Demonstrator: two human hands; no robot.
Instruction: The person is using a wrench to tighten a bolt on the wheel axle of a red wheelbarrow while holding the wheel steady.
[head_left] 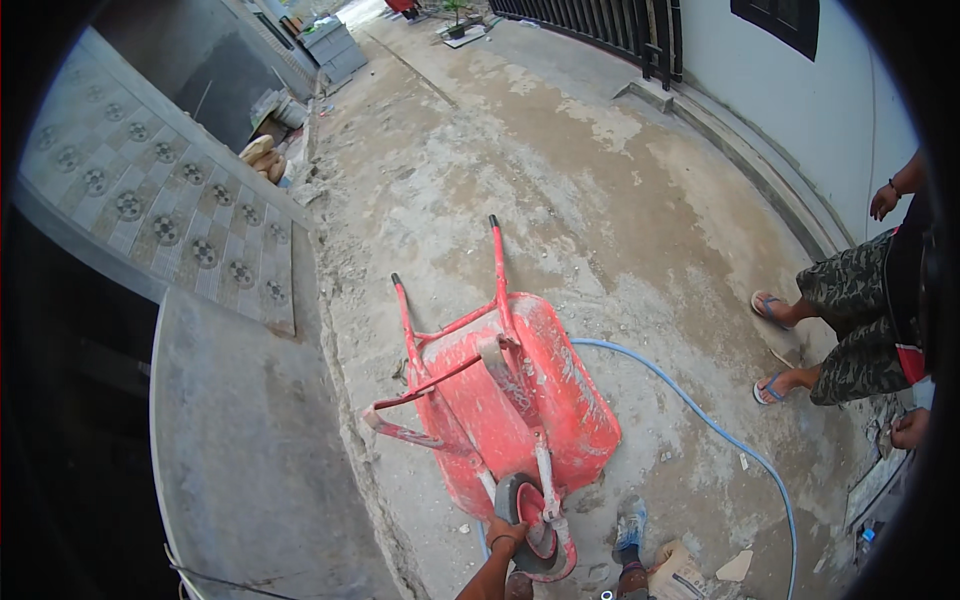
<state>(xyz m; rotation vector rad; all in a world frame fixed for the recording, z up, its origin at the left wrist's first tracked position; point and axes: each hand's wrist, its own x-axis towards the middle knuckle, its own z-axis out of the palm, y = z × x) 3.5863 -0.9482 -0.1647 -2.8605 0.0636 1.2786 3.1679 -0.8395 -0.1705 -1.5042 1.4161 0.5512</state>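
Observation:
A red wheelbarrow (570,400) spattered with pale grey lies upside down on the concrete path, its handles pointing away from me and its legs up. My left hand (505,535) comes from the lower edge, fingers wrapped on the tyre of its black-and-red wheel (536,535) at the near end. I cannot make out my right hand. A blue hose (690,400) runs from under the barrow and curves down past its right side. My shoe (631,525) shows beside the wheel.
Another person (850,340) in camouflage shorts and sandals stands at the right, near a white wall (820,130) and dark gate (600,25). A concrete ledge (240,430) and tiled slope (160,200) border the left. Sacks (262,160) and grey blocks (335,50) sit farther up.

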